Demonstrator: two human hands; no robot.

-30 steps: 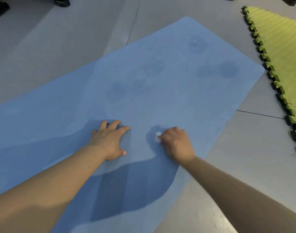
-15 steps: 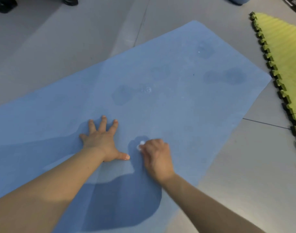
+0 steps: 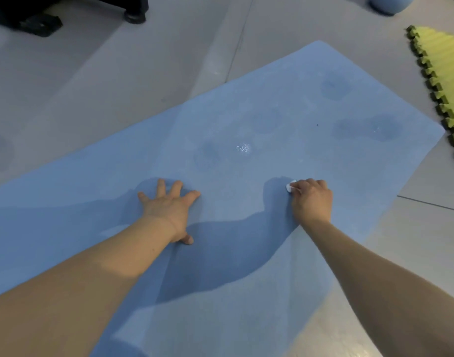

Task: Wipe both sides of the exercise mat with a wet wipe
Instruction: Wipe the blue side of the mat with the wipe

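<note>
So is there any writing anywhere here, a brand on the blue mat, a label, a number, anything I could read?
None: no readable text shows in this view.
Blue exercise mat: plain, only damp patches and a glint of wet, no logo or print.
Wet wipe in the right hand: white, no marking visible.
Green foam mat: ridged, no lettering.
Black equipment at the top left: too dark to show any label.

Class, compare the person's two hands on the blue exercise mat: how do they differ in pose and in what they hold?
The left hand lies flat with fingers spread, holding nothing; the right hand is curled, gripping a white wet wipe. The left hand braces the exercise mat; the right hand presses the wipe onto it. Both rest on the mat.
</note>
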